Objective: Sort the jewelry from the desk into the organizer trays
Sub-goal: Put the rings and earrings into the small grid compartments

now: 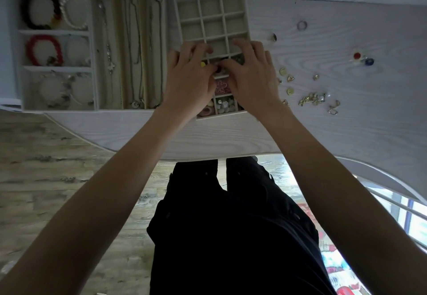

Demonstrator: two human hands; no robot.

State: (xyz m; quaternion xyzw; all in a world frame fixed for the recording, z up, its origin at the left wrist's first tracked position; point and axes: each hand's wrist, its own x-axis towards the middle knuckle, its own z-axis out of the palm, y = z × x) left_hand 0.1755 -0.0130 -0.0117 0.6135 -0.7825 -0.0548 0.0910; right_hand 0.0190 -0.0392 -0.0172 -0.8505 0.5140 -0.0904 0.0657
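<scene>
A beige grid tray [245, 6] with many small compartments lies at the desk's middle. My left hand [189, 82] and my right hand [253, 75] hover over its near half. Their fingertips meet and pinch a small dark jewelry piece [217, 70], mostly hidden by the fingers. Near compartments hold pink flower pieces [221, 87] and white studs [225, 105]; the far ones are bare. Loose gold earrings [312, 99] lie on the desk right of the tray, with a silver ring [302, 25] and a red-centred flower piece [357, 55] farther off.
A necklace tray [142, 40] with long slots sits left of the grid tray. Left of that, a bracelet tray [90, 47] holds dark, pearl and red bracelets. The curved desk edge [184, 153] runs below my wrists, above my dark trousers and the wooden floor.
</scene>
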